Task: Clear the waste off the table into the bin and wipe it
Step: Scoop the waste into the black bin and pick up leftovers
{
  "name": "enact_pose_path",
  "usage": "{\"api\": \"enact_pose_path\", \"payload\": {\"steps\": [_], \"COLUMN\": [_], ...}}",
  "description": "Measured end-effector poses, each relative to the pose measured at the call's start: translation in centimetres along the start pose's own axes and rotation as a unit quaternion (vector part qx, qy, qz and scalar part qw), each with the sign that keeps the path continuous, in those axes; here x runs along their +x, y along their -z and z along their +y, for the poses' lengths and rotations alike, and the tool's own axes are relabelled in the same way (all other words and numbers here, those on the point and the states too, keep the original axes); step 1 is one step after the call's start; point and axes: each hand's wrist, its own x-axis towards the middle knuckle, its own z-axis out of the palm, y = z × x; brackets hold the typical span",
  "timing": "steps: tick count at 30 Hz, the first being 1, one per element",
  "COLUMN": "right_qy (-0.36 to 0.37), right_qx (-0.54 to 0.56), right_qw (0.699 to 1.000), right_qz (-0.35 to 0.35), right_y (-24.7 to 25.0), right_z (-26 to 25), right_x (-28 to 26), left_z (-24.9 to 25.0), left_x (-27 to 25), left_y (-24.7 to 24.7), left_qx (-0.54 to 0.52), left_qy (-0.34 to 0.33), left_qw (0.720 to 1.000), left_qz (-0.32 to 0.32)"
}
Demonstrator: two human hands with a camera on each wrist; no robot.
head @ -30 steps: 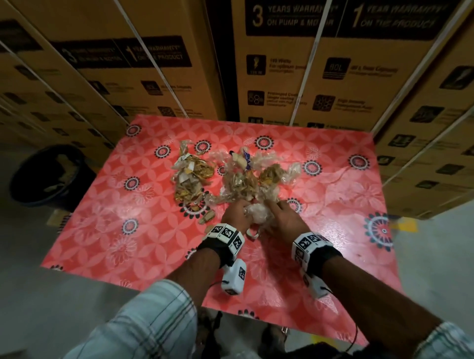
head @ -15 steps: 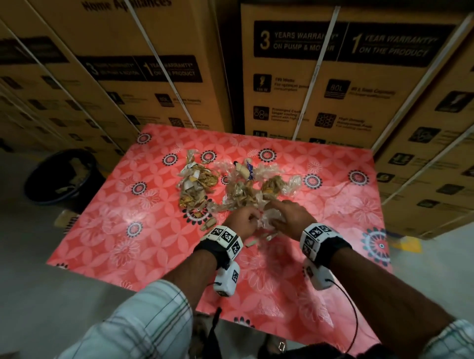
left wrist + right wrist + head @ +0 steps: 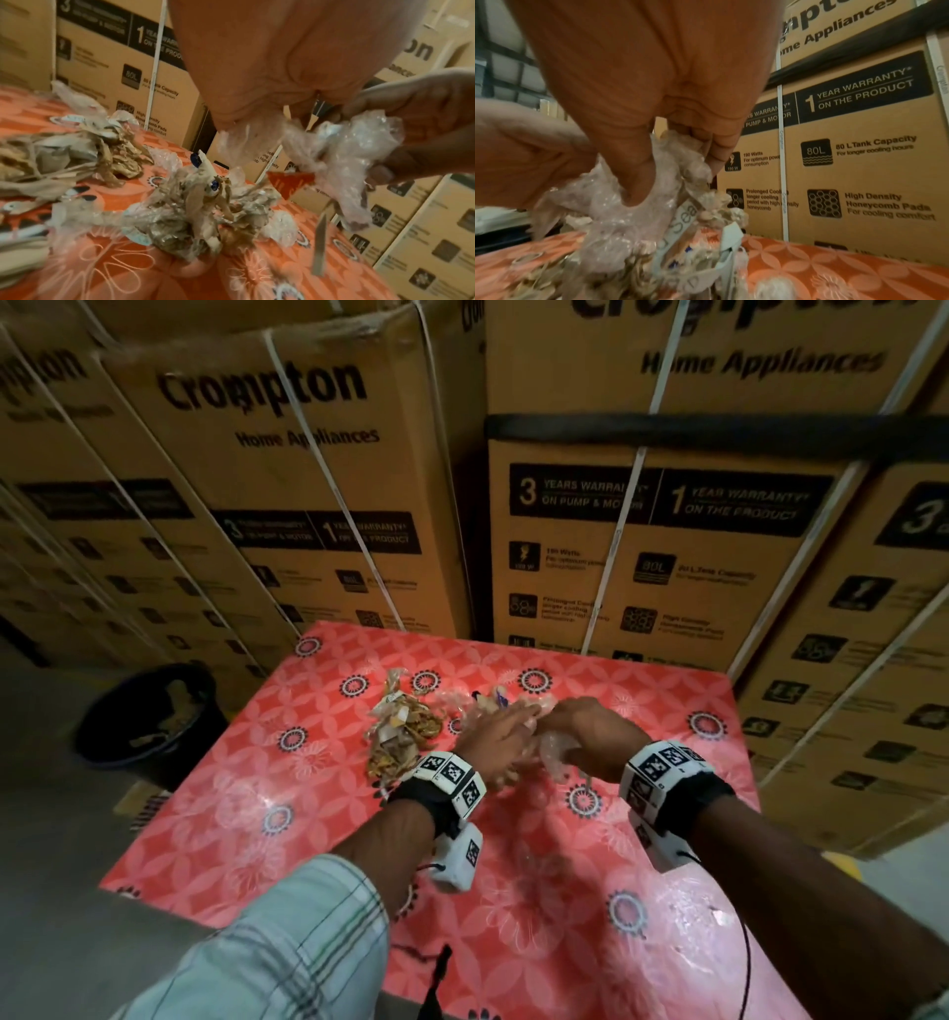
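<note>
Right hand: fingers curled round a wad of clear plastic wrap, lifted just off the desk.
Left hand: fingers stretched forward, touching the same wad from the other side; a firm grip is not plain, looks flat and relaxed.
Waste under hands: heap of paper scraps and plastic lies directly below and in front of both hands.
Waste left of hands: second heap of brown scraps, just beside the left hand, untouched.
Bin: on the floor well off to the left of the left hand; some rubbish already inside.
Progress: early, I judge; gathering underway, most waste not yet binned.
Wiping: not begun; no cloth seen.
</note>
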Motion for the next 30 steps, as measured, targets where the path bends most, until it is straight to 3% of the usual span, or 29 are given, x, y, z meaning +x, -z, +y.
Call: {"api": "enact_pose_path", "payload": {"steps": [2, 7, 14, 18, 22, 27, 30], "right_qy": [0.009, -0.037, -0.068, -0.047, -0.029, -0.010, -0.010], "right_qx": [0.025, 0.103, 0.127, 0.135, 0.163, 0.292, 0.319], "right_qw": [0.998, 0.980, 0.943, 0.924, 0.929, 0.930, 0.920], "right_qz": [0.056, 0.169, 0.299, 0.354, 0.331, 0.223, 0.228], "right_y": [0.8, 1.1, 0.7, 0.7, 1.1, 0.8, 0.3], "right_z": [0.0, -0.3, -1.8, -2.6, -3.8, -2.9, -2.3], "right_x": [0.2, 0.3, 1.1, 1.5, 1.6, 1.2, 1.0], "left_z": [0.2, 1.8, -1.2, 3.0, 4.2, 3.8, 3.2], "left_x": [0.0, -0.1, 4.5, 2.1, 1.3, 1.0, 0.7], "left_y": [-0.3, 0.5, -1.6, 0.5, 2.0, 3.5, 2.9], "left_qx": [-0.104, -0.178, -0.281, -0.338, -0.431, -0.480, -0.489], "left_qy": [0.020, 0.073, 0.056, 0.045, 0.031, 0.012, 0.009], "left_qw": [0.994, 0.980, 0.958, 0.938, 0.896, 0.875, 0.870], "left_qz": [0.015, 0.050, 0.020, 0.057, 0.098, 0.066, 0.056]}}
